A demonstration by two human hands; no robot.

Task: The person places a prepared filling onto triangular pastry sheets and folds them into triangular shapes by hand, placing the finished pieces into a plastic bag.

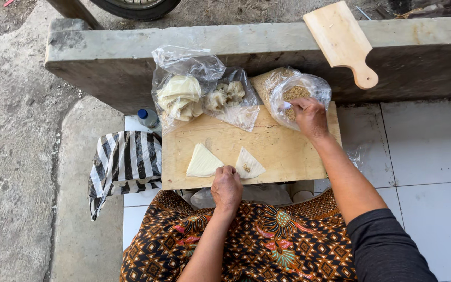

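- The person sits on a floor of pale square tiles, a patterned brown batik cloth across the lap.
- A light wooden board lies flat in front of them and serves as the work surface.
- The left hand rests at the board's near edge, fingers curled down onto the corner of a triangular dough wrapper that has a dab of filling on it.
- A second folded wrapper lies just beside it to the left, untouched.
- The right hand reaches into a clear plastic bag of brown crumbly filling at the board's far right corner; its fingers are pinched inside the bag's mouth, though what they hold I cannot tell.
- Two more clear bags sit at the far left of the board: one of pale wrappers, one of shaped dumplings.
- Behind runs a low concrete ledge, with a small paddle-shaped cutting board lying on it.
- A black-and-white striped bag and a blue-capped bottle sit left of the board.
- Beyond is rough concrete ground and the edge of a tyre.
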